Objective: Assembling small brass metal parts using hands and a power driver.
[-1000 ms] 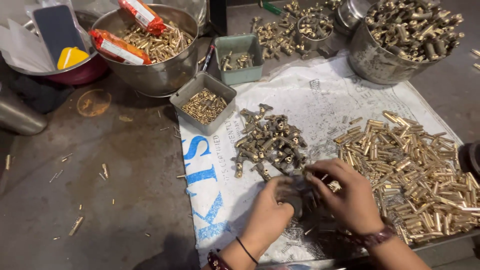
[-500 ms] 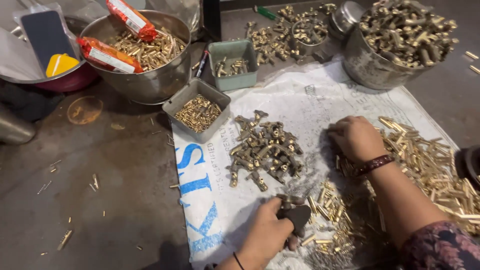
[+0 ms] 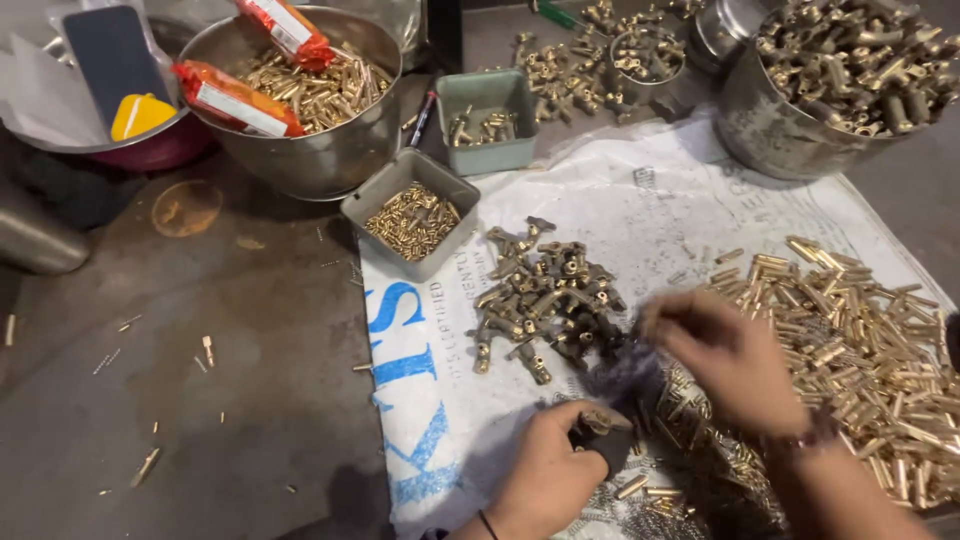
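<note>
- While blurred by motion, right hand (image 3: 725, 355) seen over the inner edge of the brass tube pile (image 3: 850, 340), fingers (image 3: 668, 312) bent and drawn together near the thumb; whether anything is pinched between them cannot be told.
- Left hand (image 3: 548, 470) low on the white printed sack (image 3: 660, 210), fingers curled shut around a small dark block (image 3: 605, 445), with one brass piece (image 3: 603, 420) lying on top of it under the thumb.
- Dark block placed just below the heap of darker brass fittings (image 3: 545, 290), between both hands.
- Loose brass tubes also scattered beneath the right wrist, which bears a dark band (image 3: 800, 435).
- Thin dark band noted on the left wrist as well.
- Grey square tray (image 3: 355, 205) of tiny brass parts at the sack's upper left corner; green tray (image 3: 490, 155) with a few fittings just behind it.
- Large steel bowl (image 3: 330, 160) further left, holding brass pieces and two red packets (image 3: 235, 100).
- Second steel bowl (image 3: 770, 130) at upper right, heaped with fittings.
- Stray brass bits dotted across the dark floor (image 3: 200, 400) to the left.
</note>
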